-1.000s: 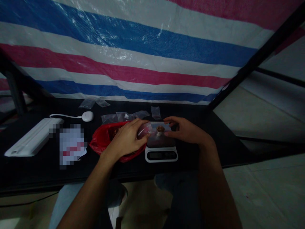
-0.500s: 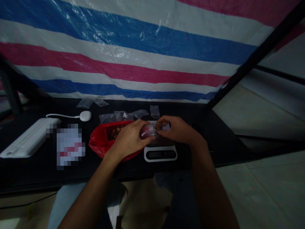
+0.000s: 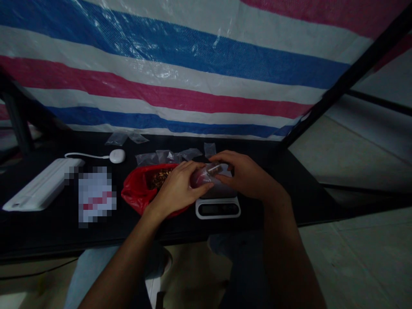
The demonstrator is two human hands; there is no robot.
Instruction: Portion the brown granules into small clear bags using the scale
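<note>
A small clear plastic bag [image 3: 213, 169] with brown bits in its right end is held between my two hands, above a white digital scale [image 3: 218, 207]. My left hand [image 3: 180, 186] curls its thumb and fingers around the left side of the bag. At the filled end, my right hand [image 3: 246, 174] grips it between thumb and fingers. Under and beside my left hand lies an open red plastic bag [image 3: 137, 195] holding loose brown dried pieces [image 3: 160, 177]. The scale's plate is partly hidden by my hands, and its display is too dark to read.
Several clear plastic bags [image 3: 167, 156] lie behind the red bag, and others [image 3: 117, 138] farther left. A white power strip [image 3: 43, 184], a white round device with a cord [image 3: 117, 156] and a blurred-out packet [image 3: 96, 195] sit left on the black table [image 3: 135, 231]. Striped sheeting hangs behind.
My right hand has shifted slightly right and its fingers have spread a little on the bag, so more of the filled end shows. My left hand has barely moved.
</note>
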